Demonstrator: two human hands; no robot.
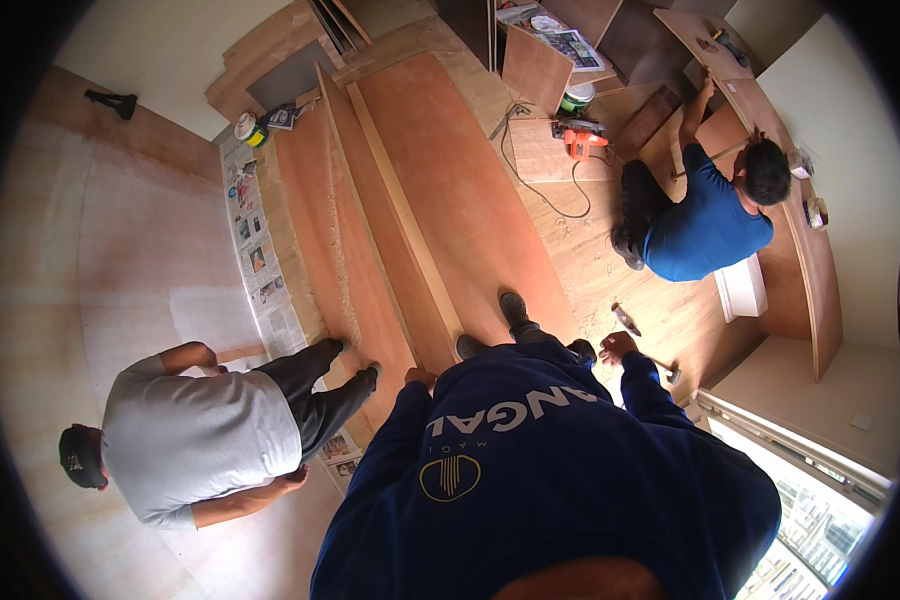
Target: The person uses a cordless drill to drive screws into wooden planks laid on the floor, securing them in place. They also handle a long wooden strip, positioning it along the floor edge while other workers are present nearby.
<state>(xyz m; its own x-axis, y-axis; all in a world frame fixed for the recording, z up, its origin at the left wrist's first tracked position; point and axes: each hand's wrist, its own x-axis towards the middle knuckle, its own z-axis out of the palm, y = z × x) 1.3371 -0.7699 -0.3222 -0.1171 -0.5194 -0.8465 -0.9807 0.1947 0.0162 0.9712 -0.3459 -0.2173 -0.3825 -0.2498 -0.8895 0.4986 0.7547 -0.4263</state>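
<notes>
My right hand [618, 347] is closed on a hammer [674, 376], whose head points out to the right. My left hand [420, 379] is closed at the near end of a long plywood board [355, 200] standing on edge; its fingers show only small. A pale wooden strip [395, 195] runs lengthwise beside that board. Both lie over wide reddish plywood sheets [450, 170], and my shoe [513, 308] rests on the right-hand sheet. Another hammer [626, 319] lies on the floor just beyond my right hand.
A person in grey [210, 440] bends at the left; another in blue [710, 220] crouches by a wooden cabinet frame [810, 270] at the right. An orange power saw [580, 142] with a trailing cord sits ahead. Newspaper [260, 260] and a paint can [250, 130] lie left.
</notes>
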